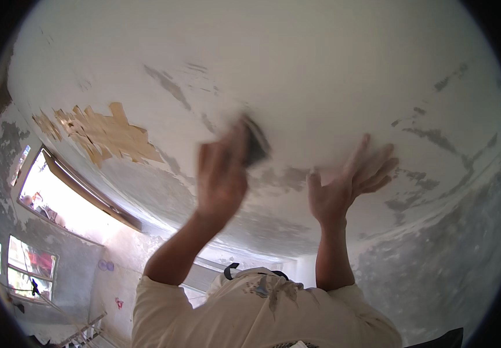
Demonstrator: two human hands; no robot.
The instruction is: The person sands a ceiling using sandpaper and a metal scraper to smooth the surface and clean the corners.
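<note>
My left hand (222, 174) is raised to the white plastered ceiling (320, 78), its fingers closed around a dark flat hand tool (257, 143). Motion blurs both hand and tool, so whether it is a scraper or a sanding block cannot be made out. The tool's face is at or very near the ceiling. To the right, my right hand (341, 187) is lifted with its fingers spread and holds nothing. It lies close to the ceiling; contact is unclear. Grey bare patches (285, 178) show in the white coat between and beside the hands.
A patch of tan material (106, 135) with ragged edges shows on the ceiling at left. Beyond it are a wide bright opening (67, 195) and a window (30, 269). A ladder-like frame (87, 332) stands lower left. At right rises a grey wall (433, 265).
</note>
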